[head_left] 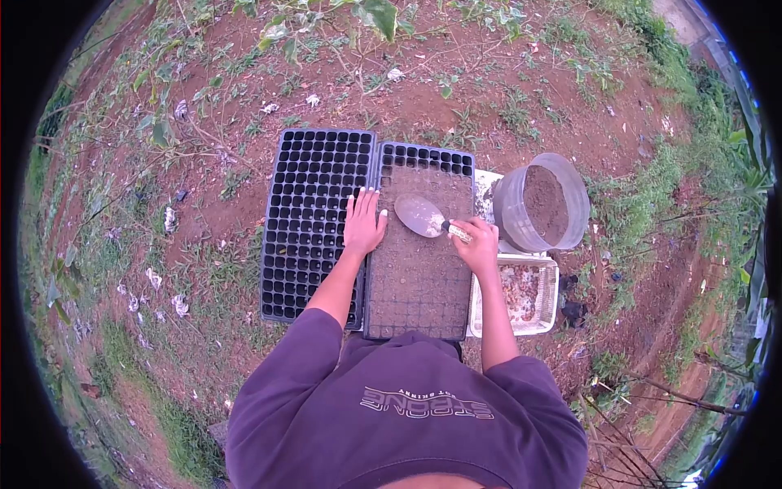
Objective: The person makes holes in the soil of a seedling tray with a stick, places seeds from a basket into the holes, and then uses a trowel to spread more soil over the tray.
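Observation:
My right hand is closed round the patterned handle of a trowel. The trowel's broad blade lies over the soil in the right-hand seedling tray. Brown soil covers most of that tray, while a few rows at its far end show bare black cells. My left hand rests flat with fingers stretched, where the two trays meet. Beneath and left of it is a second black seedling tray, its cells without soil.
A clear round tub with soil inside stands right of the trays. Nearer me sits a white rectangular basin with reddish-brown bits on its bottom. Leafy stems hang over the far side; weedy ground surrounds everything.

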Demonstrator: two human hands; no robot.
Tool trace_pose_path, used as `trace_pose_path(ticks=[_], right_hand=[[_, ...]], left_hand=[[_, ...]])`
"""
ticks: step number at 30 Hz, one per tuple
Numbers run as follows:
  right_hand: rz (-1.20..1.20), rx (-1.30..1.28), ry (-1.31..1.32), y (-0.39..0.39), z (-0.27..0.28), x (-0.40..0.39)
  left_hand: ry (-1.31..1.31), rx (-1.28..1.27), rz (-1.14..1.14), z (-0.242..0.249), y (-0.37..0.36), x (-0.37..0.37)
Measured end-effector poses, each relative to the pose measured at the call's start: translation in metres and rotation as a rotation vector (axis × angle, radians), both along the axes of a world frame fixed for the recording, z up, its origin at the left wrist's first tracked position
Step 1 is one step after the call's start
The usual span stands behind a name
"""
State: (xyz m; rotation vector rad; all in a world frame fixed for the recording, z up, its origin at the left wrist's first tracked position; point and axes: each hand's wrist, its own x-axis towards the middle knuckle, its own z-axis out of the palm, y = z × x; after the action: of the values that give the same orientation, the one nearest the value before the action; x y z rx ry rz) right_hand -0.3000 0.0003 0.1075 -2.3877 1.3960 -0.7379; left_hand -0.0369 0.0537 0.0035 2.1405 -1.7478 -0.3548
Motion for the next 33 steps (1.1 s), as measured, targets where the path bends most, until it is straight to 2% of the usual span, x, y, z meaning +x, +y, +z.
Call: trace_pose_path(ticks=[15, 20, 24, 30, 33], right_hand=[[0.030, -0.044, 0.010, -0.011, -0.003, 0.051], [0.042, -0.247, 0.092, -0.008, 0.013, 0.049], [-0.009, -0.255, 0.078, 0.001, 0.019, 0.037], [-0.167, -0.109, -0.190, 0.020, 0.021, 0.006], [-0.217, -0.085, -0.239, 0.027, 0.018, -0.011]], left_hand=[[0.001, -0.016, -0.012, -0.002, 0.002, 0.001], [0.085, -0.067, -0.021, 0.001, 0.005, 0.003], [0.110, -0.100, -0.045, 0.000, 0.009, 0.000], [0.217, -0.254, 0.028, 0.013, 0.012, -0.028], [0.294, -0.295, 0.043, 0.026, 0.015, -0.058]])
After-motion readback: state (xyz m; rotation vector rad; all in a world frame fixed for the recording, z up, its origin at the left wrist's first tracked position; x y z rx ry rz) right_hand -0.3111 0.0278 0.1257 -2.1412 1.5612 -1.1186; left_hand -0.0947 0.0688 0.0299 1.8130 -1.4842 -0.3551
